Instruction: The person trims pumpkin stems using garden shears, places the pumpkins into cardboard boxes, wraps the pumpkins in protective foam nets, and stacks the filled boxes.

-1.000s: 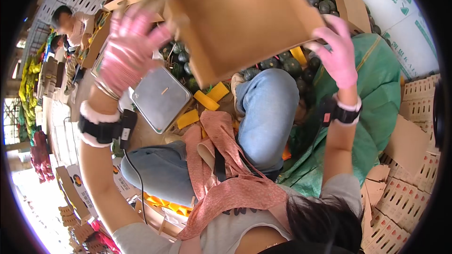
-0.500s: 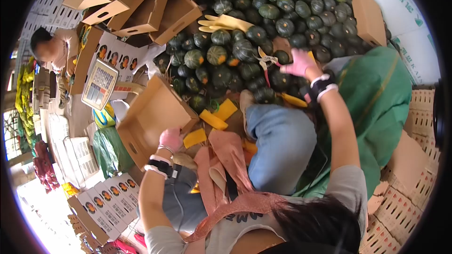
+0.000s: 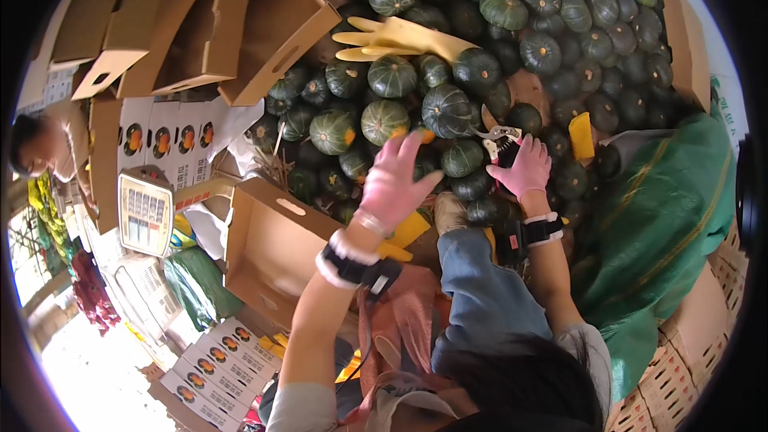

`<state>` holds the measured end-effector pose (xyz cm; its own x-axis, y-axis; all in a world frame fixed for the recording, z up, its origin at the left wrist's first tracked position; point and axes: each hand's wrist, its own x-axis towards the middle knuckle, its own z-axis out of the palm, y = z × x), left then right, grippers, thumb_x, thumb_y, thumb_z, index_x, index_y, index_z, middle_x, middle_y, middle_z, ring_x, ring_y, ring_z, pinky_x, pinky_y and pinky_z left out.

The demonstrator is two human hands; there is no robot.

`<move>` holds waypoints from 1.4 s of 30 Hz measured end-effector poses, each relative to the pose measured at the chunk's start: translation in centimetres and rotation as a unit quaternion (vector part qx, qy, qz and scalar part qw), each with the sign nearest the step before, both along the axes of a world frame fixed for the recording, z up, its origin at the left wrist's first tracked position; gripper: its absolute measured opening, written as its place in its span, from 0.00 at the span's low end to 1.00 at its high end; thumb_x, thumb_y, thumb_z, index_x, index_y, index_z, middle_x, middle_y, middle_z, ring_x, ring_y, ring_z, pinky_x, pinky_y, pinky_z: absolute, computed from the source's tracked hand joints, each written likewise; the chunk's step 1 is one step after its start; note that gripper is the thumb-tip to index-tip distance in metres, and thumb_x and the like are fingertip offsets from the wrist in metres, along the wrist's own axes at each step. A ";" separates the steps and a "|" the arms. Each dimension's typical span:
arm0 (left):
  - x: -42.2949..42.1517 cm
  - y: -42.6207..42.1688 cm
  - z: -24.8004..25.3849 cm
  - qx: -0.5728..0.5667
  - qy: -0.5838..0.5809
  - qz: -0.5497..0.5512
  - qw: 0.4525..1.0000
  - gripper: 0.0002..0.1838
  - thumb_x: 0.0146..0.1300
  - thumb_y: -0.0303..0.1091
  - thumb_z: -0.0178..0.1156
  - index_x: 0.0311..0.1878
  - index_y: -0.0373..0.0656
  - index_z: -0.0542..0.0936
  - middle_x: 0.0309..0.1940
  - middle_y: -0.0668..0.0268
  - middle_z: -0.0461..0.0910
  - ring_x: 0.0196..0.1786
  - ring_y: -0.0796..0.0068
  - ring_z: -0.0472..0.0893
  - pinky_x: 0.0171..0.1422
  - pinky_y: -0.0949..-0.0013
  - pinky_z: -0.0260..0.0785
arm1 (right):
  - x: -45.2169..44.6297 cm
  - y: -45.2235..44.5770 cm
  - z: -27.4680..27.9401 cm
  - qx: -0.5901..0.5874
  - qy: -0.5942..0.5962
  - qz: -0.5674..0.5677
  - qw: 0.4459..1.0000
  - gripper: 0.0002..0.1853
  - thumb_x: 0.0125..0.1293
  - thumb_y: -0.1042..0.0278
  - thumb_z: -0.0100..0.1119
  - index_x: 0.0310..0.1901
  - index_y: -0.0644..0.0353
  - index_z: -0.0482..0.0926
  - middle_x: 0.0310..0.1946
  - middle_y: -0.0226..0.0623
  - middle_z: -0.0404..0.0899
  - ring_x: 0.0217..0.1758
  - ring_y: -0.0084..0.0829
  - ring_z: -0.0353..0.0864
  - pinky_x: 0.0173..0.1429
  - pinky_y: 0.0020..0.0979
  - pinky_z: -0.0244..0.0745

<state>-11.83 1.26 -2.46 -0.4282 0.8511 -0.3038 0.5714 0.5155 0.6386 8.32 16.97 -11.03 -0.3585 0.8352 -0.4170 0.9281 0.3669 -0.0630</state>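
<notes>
My left hand, in a pink glove, hangs with spread fingers just in front of a striped green squash and holds nothing. Farther right, my right hand, also gloved in pink, has its fingers apart at the red-handled pruning shears, which lie on the squash pile; whether it touches them is unclear. An open cardboard box stands to the left of my left forearm. Behind the hands, a yellow rubber glove rests on the squashes.
Cardboard boxes lean together at the upper left, above a scale display. A green sack lies at the right. Yellow pieces lie among the squashes. Another person is at the far left.
My left hand has left the box and moved up and right to the squashes, opening. The box, carried in both hands a second ago, rests at the left. The view has shifted closer to the pile.
</notes>
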 end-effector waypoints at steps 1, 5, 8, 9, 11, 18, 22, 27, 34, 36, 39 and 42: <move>0.4 1.9 -1.5 0.013 -0.022 0.025 0.999 0.41 0.49 0.46 0.68 0.65 0.47 0.62 0.55 0.50 0.68 0.57 0.49 0.70 0.60 0.57 0.67 | 0.0 -0.3 -0.3 0.005 -0.020 0.002 1.000 0.52 0.36 0.42 0.72 0.61 0.63 0.59 0.60 0.50 0.61 0.67 0.50 0.56 0.67 0.48 0.53; 1.6 7.9 -7.0 0.028 -0.006 0.101 0.994 0.50 0.38 0.45 0.75 0.66 0.50 0.60 0.61 0.45 0.58 0.62 0.42 0.63 0.62 0.53 0.64 | -1.2 -1.1 -1.0 0.057 -0.065 -0.016 0.996 0.52 0.36 0.38 0.70 0.60 0.62 0.60 0.59 0.47 0.62 0.66 0.50 0.57 0.67 0.49 0.51; 2.2 9.7 -7.6 0.006 -0.030 0.146 0.989 0.51 0.34 0.42 0.77 0.65 0.53 0.60 0.60 0.44 0.58 0.61 0.43 0.63 0.62 0.53 0.65 | -1.0 -1.8 -2.4 0.107 -0.056 -0.030 0.992 0.51 0.35 0.41 0.72 0.60 0.60 0.61 0.59 0.45 0.63 0.66 0.48 0.57 0.67 0.51 0.50; 2.0 9.7 -7.6 0.028 -0.049 0.146 0.988 0.51 0.34 0.41 0.77 0.65 0.54 0.60 0.60 0.45 0.59 0.61 0.44 0.64 0.62 0.54 0.65 | -0.9 -1.7 -2.4 0.107 -0.041 -0.027 0.993 0.50 0.36 0.41 0.72 0.59 0.60 0.61 0.59 0.45 0.63 0.66 0.48 0.57 0.67 0.51 0.50; 1.3 9.3 -7.2 0.085 -0.182 0.191 0.961 0.50 0.33 0.38 0.76 0.64 0.52 0.61 0.59 0.49 0.62 0.59 0.50 0.67 0.60 0.56 0.68 | -0.6 -1.2 -1.8 0.105 0.007 -0.018 0.994 0.43 0.38 0.44 0.70 0.55 0.60 0.66 0.56 0.43 0.67 0.63 0.46 0.62 0.66 0.50 0.50; -2.2 -2.3 1.1 0.378 -0.739 0.217 0.513 0.39 0.53 0.53 0.58 0.67 0.48 0.62 0.62 0.56 0.67 0.62 0.54 0.70 0.65 0.50 0.63 | -0.6 4.4 -0.6 -0.057 0.394 -0.187 0.898 0.19 0.47 0.69 0.63 0.44 0.59 0.75 0.34 0.43 0.79 0.37 0.40 0.79 0.44 0.35 0.74; -4.3 -7.7 0.9 0.353 -0.517 0.521 0.580 0.39 0.58 0.64 0.50 0.66 0.47 0.63 0.63 0.56 0.66 0.63 0.52 0.68 0.66 0.46 0.61 | -8.8 10.6 0.5 0.058 0.410 0.030 0.910 0.20 0.47 0.67 0.66 0.43 0.61 0.74 0.34 0.42 0.78 0.36 0.40 0.79 0.43 0.37 0.73; -5.6 -13.1 0.8 0.407 -0.585 0.501 0.491 0.54 0.52 0.79 0.41 0.70 0.44 0.56 0.67 0.56 0.62 0.67 0.53 0.63 0.71 0.45 0.53 | -14.3 13.5 -1.5 -0.219 0.395 0.051 0.891 0.22 0.46 0.69 0.71 0.42 0.61 0.70 0.26 0.28 0.69 0.21 0.20 0.68 0.24 0.26 0.65; -5.5 -20.8 -1.1 0.477 -0.441 0.566 0.507 0.36 0.58 0.58 0.60 0.65 0.49 0.64 0.62 0.58 0.67 0.64 0.56 0.67 0.69 0.48 0.59 | -10.9 10.0 3.4 -0.030 0.279 0.163 0.946 0.28 0.40 0.66 0.74 0.42 0.60 0.69 0.36 0.38 0.79 0.38 0.40 0.78 0.43 0.36 0.74; -6.2 -23.6 -3.1 0.499 -0.434 0.615 0.430 0.31 0.58 0.53 0.62 0.61 0.50 0.67 0.58 0.60 0.71 0.62 0.60 0.69 0.65 0.51 0.64 | -9.2 8.5 5.2 0.081 0.194 0.256 0.944 0.29 0.38 0.64 0.75 0.41 0.59 0.69 0.38 0.39 0.78 0.43 0.46 0.77 0.48 0.41 0.72; -7.4 -28.3 -6.8 0.282 -0.146 0.586 0.746 0.22 0.61 0.45 0.62 0.55 0.47 0.74 0.47 0.63 0.76 0.43 0.68 0.78 0.46 0.70 0.73 | -7.3 8.7 4.6 0.062 0.199 0.230 0.951 0.29 0.37 0.65 0.76 0.41 0.59 0.68 0.37 0.38 0.77 0.42 0.44 0.77 0.47 0.40 0.72; -7.2 -28.4 -5.3 0.108 -0.202 0.705 0.672 0.22 0.62 0.39 0.60 0.58 0.44 0.72 0.43 0.64 0.77 0.38 0.70 0.78 0.41 0.77 0.73 | -5.6 9.3 3.3 -0.081 0.327 0.130 0.932 0.31 0.39 0.68 0.76 0.45 0.60 0.69 0.38 0.40 0.78 0.41 0.39 0.80 0.46 0.33 0.74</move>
<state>-19.07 -27.14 -7.78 -0.7747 -0.2702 -0.5717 -0.6288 0.2332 0.7418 2.77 26.25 -7.69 -0.7624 0.6294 -0.1502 0.5520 0.5116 -0.6584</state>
